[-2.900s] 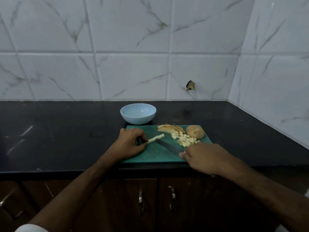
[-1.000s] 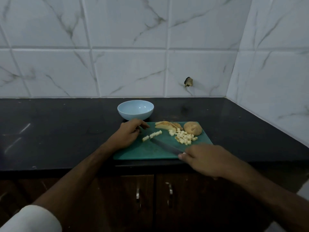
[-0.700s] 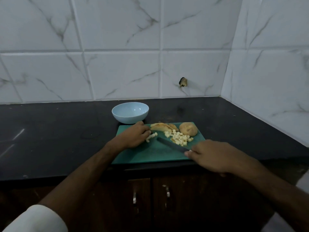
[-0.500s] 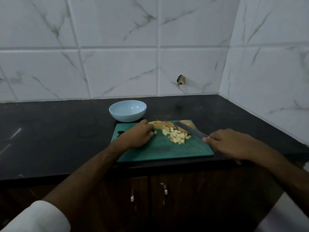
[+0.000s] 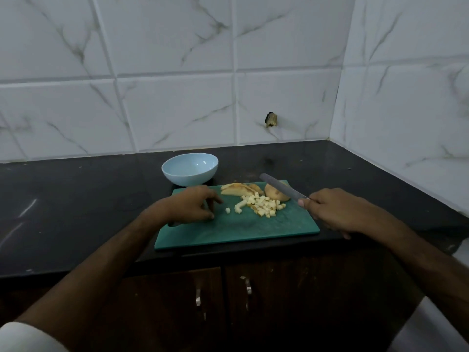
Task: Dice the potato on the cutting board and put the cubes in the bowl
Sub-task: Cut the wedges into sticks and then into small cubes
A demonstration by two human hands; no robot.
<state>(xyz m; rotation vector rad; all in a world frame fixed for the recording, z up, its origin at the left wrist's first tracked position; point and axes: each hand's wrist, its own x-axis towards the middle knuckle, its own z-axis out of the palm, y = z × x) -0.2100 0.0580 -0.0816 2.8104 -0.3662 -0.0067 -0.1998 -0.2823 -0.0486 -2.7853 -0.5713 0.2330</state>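
- Nearest the camera, 2 dark cabinet doors sat under the bench, each with a small metal handle near the middle seam.
- A white sleeve showed at the lower left corner, on the left arm.
- The green cutting board lay on the black bench, its near edge at the bench's front edge.
- The left hand rested over the board's left part, fingers loosely curled and holding nothing, fingertips pointing toward the potato pieces.
- The right hand was wrapped around the handle of a knife at the board's right edge; the blade angled up and away to the left, lifted over the board's far right corner.
- A pile of pale potato cubes lay in the middle-right of the board, with 1 loose cube a little to its left, nearer the left hand.
- Behind the cubes, thin potato slices lay along the board's far edge.
- Just right of the slices sat an uncut potato chunk with skin on, partly crossed by the blade.
- The light blue bowl stood on the bench just beyond the board's far left corner; no cubes were visible in it.
- White marble-patterned wall tiles rose behind the bench, with a small dark chipped hole in the back wall.
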